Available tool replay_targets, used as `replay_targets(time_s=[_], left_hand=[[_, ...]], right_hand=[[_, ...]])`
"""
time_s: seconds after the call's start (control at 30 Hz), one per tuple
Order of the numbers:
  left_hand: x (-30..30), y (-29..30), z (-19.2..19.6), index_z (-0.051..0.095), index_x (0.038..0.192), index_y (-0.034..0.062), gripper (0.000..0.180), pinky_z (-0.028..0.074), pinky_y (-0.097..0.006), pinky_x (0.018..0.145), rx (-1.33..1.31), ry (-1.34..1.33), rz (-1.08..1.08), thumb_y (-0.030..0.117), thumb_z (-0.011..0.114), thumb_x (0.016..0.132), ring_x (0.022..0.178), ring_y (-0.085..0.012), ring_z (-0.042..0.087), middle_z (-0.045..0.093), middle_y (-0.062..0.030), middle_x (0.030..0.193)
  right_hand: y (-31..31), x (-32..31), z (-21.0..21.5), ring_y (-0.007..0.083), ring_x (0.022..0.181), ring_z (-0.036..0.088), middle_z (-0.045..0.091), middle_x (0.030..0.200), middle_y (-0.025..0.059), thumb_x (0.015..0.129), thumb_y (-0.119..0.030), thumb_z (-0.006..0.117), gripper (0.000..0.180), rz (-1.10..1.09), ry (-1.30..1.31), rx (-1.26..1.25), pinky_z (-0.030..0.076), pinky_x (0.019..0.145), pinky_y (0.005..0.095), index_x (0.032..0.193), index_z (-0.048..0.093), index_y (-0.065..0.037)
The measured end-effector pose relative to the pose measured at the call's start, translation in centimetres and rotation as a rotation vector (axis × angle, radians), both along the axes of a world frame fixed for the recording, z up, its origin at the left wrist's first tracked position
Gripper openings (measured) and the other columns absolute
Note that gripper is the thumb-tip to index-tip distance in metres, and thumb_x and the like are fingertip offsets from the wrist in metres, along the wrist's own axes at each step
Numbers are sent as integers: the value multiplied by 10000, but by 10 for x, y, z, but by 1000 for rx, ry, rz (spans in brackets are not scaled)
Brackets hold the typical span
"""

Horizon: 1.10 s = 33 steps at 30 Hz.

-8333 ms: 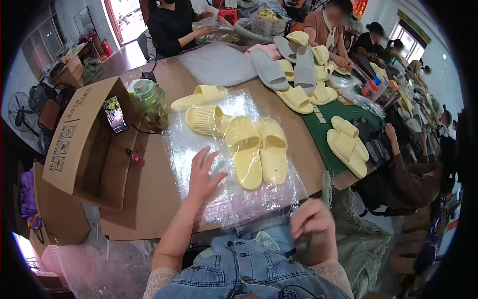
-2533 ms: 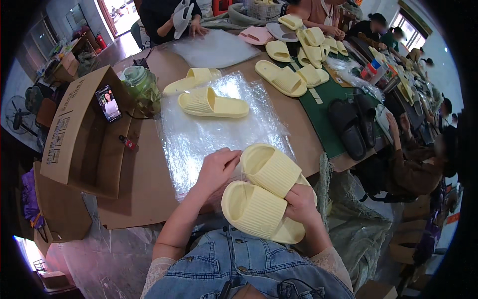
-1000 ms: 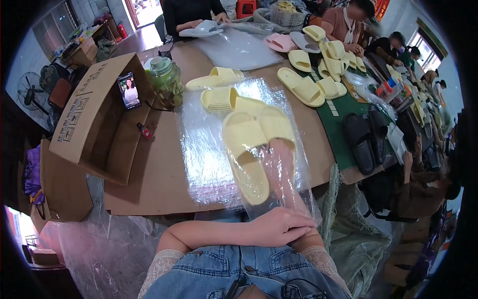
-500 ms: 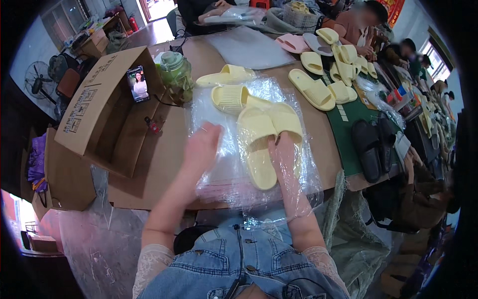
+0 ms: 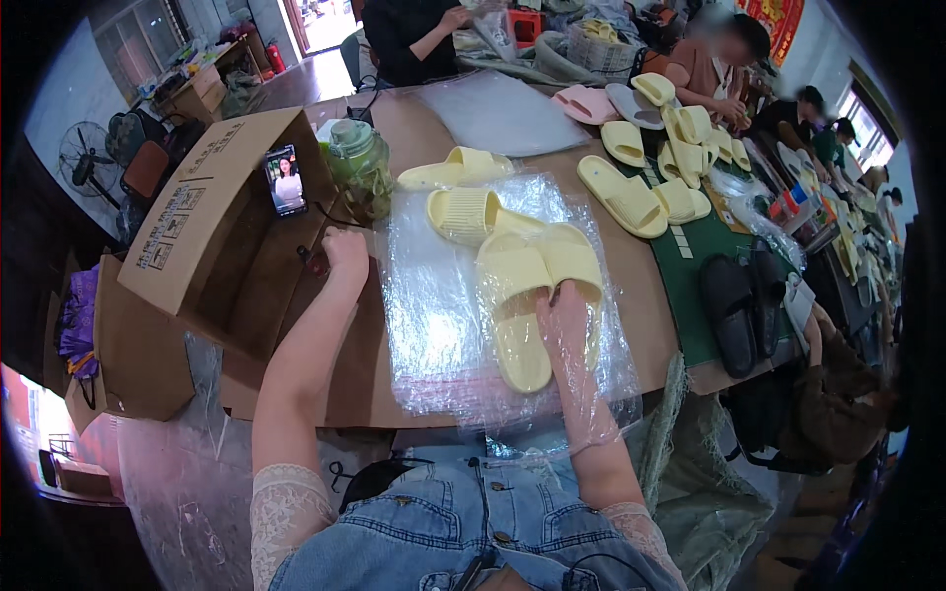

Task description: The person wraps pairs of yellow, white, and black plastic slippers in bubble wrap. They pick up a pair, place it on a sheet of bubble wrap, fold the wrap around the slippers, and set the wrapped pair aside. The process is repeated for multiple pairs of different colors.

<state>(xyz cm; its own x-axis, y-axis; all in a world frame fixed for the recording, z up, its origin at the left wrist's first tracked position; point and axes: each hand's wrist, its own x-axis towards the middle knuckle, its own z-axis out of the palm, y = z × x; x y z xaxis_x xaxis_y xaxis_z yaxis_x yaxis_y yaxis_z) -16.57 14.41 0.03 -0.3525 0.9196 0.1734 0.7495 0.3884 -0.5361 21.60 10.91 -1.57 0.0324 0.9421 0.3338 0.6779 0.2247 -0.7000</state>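
A pair of pale yellow slippers (image 5: 520,345) lies inside a clear plastic bag (image 5: 613,340), soles toward me. My right hand (image 5: 564,315) reaches into the bag, its fingers closed at the inner edges of the straps and partly hidden under them. Over on the left, my left hand (image 5: 345,248) is curled beside a small red bottle (image 5: 316,263) with a dark cap, at the cardboard box's opening. Its fingertips are hidden, and contact with the bottle cannot be made out. Beneath the bagged pair is a stack of clear bags (image 5: 426,330). Another yellow slipper (image 5: 463,215) touches the bag's top.
A cardboard box (image 5: 212,182) lies on its side with a lit phone (image 5: 285,181) in it. Behind stands a green glass jar (image 5: 361,167). More yellow slippers (image 5: 623,195) and black slippers (image 5: 727,310) are at right. Several people work around the table.
My left hand has moved left from above the bag stack to the red bottle. My right hand stays in the bag. The person across the table has lifted a clear bag.
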Motion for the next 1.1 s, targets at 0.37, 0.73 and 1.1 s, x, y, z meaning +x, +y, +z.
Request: replay_targets(time_s=[0.37,0.73,1.1], left_hand=[[-19,-3,-7,794,933,126,180,581,-319,646,-3,-68,9,155,620,898,1021,-270,667,753,-69,979],[-23,-2,-8,699,963,29,147,580,-315,690,154,-17,-36,129,612,900,971,-242,629,694,-110,974],[146,-125,168,705,1045,38,168,532,-317,823,339,-1689,-614,128,693,905,936,-194,669,708,-75,996]], right_hand=[[-2,-1,6,460,780,612,624,833,271,867,-190,678,289,-5,40,-28,479,709,512,951,543,51],[-1,-1,3,480,832,598,618,902,276,859,-221,715,317,-3,23,-73,483,736,518,971,561,33],[-4,-1,4,461,786,604,621,822,262,838,-168,699,272,-5,48,-14,464,693,519,928,533,28]])
